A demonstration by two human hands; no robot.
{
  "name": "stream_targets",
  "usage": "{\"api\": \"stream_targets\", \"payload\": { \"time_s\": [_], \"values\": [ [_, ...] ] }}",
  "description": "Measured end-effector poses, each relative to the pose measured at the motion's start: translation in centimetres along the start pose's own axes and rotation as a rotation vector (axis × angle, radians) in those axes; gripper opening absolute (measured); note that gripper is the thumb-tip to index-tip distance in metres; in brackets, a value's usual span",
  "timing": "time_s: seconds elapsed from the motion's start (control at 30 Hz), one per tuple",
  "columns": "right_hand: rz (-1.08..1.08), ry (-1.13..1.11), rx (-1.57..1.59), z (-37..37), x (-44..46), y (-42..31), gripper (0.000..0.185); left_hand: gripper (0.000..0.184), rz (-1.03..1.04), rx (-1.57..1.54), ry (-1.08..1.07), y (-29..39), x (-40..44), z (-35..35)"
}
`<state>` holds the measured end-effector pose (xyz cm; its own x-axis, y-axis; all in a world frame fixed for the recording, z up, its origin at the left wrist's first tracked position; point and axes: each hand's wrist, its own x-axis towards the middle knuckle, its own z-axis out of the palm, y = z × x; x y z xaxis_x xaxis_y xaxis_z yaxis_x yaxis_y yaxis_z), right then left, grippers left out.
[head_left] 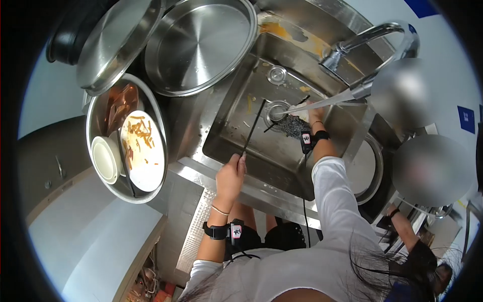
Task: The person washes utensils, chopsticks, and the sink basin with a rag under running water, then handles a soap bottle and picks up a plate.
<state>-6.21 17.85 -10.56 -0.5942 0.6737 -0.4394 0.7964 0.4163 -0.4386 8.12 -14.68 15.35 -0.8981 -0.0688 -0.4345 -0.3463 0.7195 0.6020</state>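
Chopstick [255, 122] pinched in your left hand [231, 173], fingers closed, over sink [229, 138] near edge toward left corner. Your right hand [316, 115] touches dark scrubber [293, 127], mid-sink; finger closure hidden. Tap [413, 43] pours, mounted beyond far edge.

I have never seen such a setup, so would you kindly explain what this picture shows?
There is no machine: a person's head-worn camera looks forward and down at two bare hands over a rectangular stainless-steel sink. The left hand holds a thin black stick; the right hand seems to hold a dark grey mesh scouring pad, while water streams from a curved chrome tap. To the left, a steel basin contains a white plate with brown food scraps and a small cream bowl.
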Motion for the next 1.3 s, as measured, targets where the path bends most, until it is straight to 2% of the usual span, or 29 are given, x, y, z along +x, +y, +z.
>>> {"api": "stream_targets", "payload": {
  "time_s": [0.03,0.13,0.17,0.2,0.27,0.33,0.4,0.43,0.53,0.63,0.73,0.83,0.9,0.93,1.0,1.03,1.07,1.13,1.2,1.27,1.3],
  "values": [
    [0.021,-0.013,-0.056,-1.6,-1.6,-1.2,0.046,0.029,0.001,-0.022,0.003,-0.4,0.0,0.2],
    [-0.185,0.265,-0.540,-3.6,-3.7,-0.5,0.040,0.030,0.014,-0.043,-0.037,-0.1,-0.1,-0.2],
    [-0.279,0.212,-0.675,-4.5,-4.4,-0.7,0.040,0.030,0.005,-0.058,-0.055,-0.3,-0.1,-0.1],
    [-0.417,0.379,-0.871,-4.5,-4.8,-1.0,0.041,0.030,-0.001,-0.072,-0.074,-0.7,-0.1,0.1],
    [-0.522,0.325,-0.612,-4.2,-4.8,-2.7,0.042,0.030,-0.034,-0.103,-0.122,-0.8,0.0,-0.1],
    [-0.475,0.433,-0.617,-1.1,-4.3,-2.7,0.040,0.030,-0.092,-0.147,-0.180,-0.2,0.0,-0.5],
    [-0.174,-0.045,-0.345,1.0,-2.4,-2.7,0.041,0.030,0.006,-0.100,-0.094,-2.6,0.2,1.3],
    [-0.120,0.066,-0.379,4.1,-0.8,-1.7,0.041,0.030,0.022,-0.132,-0.103,-2.3,0.1,1.2],
    [0.049,0.185,-0.371,5.4,-1.4,-3.3,0.051,0.029,0.052,-0.209,-0.114,-0.8,-0.3,0.8],
    [0.161,0.123,-0.219,4.8,-1.8,-3.9,0.046,0.033,0.000,-0.253,-0.148,0.1,-0.6,0.6],
    [0.253,0.348,-0.047,6.5,-0.6,-2.6,0.040,0.035,-0.015,-0.231,-0.140,-0.3,-0.7,0.9],
    [0.185,0.307,0.314,6.0,-0.5,-1.9,0.031,0.036,0.044,-0.206,-0.091,-1.4,-0.6,1.5],
    [-0.003,0.302,0.327,5.1,-1.4,-2.0,0.026,0.036,0.115,-0.174,-0.040,-1.8,-0.6,1.9],
    [-0.096,0.309,0.326,3.8,-2.0,-2.1,0.023,0.036,0.080,-0.217,-0.062,-1.5,-0.7,1.9],
    [-0.394,0.476,0.522,-0.8,-5.6,-3.0,0.014,0.035,0.010,-0.303,-0.111,-1.0,-0.7,1.6],
    [-0.476,0.478,0.528,-4.9,-8.5,-4.3,0.012,0.033,-0.014,-0.367,-0.139,-0.9,-0.7,1.4],
    [-0.558,0.477,0.534,-9.1,-11.9,-5.6,0.010,0.033,0.059,-0.332,-0.105,-0.9,-0.5,1.4],
    [-0.622,0.407,0.512,-14.0,-17.2,-6.2,0.011,0.032,0.201,-0.266,-0.028,-1.3,-0.3,1.8],
    [-0.675,0.359,0.539,-15.7,-21.1,-6.1,0.011,0.031,0.186,-0.430,-0.043,0.4,-0.5,1.7],
    [-0.712,0.240,0.668,-16.7,-25.0,-6.0,0.013,0.028,0.356,-0.239,0.103,0.2,0.0,2.3],
    [-0.686,0.098,0.712,-17.4,-26.5,-5.9,0.014,0.027,0.369,-0.158,0.090,2.1,-0.9,1.1]
  ]
}}
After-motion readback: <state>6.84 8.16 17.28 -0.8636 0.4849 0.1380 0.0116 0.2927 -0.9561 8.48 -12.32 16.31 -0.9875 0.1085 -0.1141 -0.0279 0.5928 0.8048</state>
